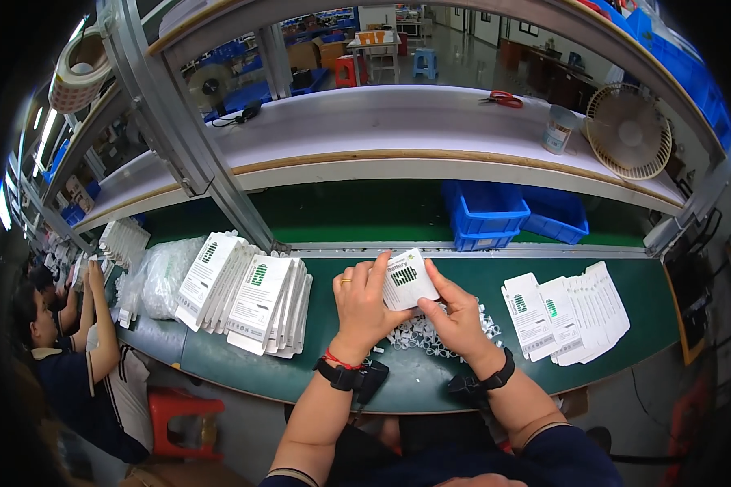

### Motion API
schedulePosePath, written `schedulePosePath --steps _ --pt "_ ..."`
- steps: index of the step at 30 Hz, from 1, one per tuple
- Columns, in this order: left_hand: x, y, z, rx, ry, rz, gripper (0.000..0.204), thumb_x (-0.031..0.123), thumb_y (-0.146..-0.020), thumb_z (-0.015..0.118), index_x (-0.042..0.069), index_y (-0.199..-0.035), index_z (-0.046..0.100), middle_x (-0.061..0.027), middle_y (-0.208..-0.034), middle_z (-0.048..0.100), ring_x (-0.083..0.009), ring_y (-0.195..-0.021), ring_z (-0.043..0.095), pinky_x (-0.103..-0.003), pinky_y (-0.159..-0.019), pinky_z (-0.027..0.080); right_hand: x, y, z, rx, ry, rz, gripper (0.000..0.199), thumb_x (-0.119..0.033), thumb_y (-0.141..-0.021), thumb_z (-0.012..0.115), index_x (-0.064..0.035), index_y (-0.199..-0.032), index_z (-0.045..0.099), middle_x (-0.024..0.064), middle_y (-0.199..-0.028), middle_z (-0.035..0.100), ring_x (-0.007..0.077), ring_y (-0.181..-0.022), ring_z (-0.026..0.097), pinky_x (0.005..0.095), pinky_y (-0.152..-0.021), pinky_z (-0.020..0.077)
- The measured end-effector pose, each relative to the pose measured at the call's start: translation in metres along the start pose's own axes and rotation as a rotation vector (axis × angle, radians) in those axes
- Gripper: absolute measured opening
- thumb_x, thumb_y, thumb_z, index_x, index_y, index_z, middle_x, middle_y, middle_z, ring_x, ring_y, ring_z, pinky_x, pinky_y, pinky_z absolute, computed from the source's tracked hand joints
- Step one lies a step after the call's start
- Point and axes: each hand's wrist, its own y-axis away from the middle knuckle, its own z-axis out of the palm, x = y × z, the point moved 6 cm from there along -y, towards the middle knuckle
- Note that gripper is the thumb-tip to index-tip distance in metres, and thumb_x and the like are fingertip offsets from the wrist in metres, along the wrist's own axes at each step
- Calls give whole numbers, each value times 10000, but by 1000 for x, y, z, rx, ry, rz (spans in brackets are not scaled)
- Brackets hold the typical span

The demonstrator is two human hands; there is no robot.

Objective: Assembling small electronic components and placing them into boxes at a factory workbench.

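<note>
A small white cardboard box [407, 278] with green and black print is held up over the green bench between both hands. My left hand [363, 304] grips its left side, a ring on one finger. My right hand [456, 312] grips its right edge and lower corner. Beneath the hands lies a heap of small clear plastic pieces [421, 333]. To the left sit two leaning stacks of flat white printed cartons [256, 296]. To the right, flat white cards [573, 312] are fanned out on the bench.
The green bench [463, 381] has a rounded front edge. Blue bins [486, 213] stand behind it under a white shelf [398, 122] carrying red scissors [503, 99], a can [559, 130] and a small fan [628, 131]. Clear bags [161, 276] lie far left. A seated person [81, 357] works at left.
</note>
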Motion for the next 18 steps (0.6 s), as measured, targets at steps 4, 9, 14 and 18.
schedulePosePath --steps 4,9,14,18 --pt "4 -4 -6 35 -46 42 826 309 -451 802 66 -1193 532 -83 -955 561 -258 -877 527 -386 -788 366 -16 -3 -2 2 181 -138 490 -58 -826 599 -9 -1297 469 213 -1065 611 289 -937 613 319 -843 465" --pt "-2 -2 3 -14 -39 17 883 377 -489 808 51 -1247 494 -105 -980 544 -274 -928 517 -405 -814 368 -3 -2 -8 -35 226 -54 642 -182 -774 679 -3 -1301 359 189 -1214 499 277 -1013 552 364 -831 457" --pt "-8 2 -45 134 -64 -228 963 379 -534 819 12 -1319 399 -185 -1124 423 -348 -1006 460 -450 -843 361 -60 -40 -90 398 356 -129 690 -156 -735 700 -25 -1303 331 152 -1201 483 241 -1026 519 350 -804 442" --pt "4 5 -124 322 -309 -313 971 367 -561 817 6 -1344 371 -197 -1149 398 -357 -1056 424 -464 -889 334 -81 -100 -167 598 744 -420 721 -130 -713 698 -36 -1324 328 197 -1208 444 347 -1102 457 424 -940 366"
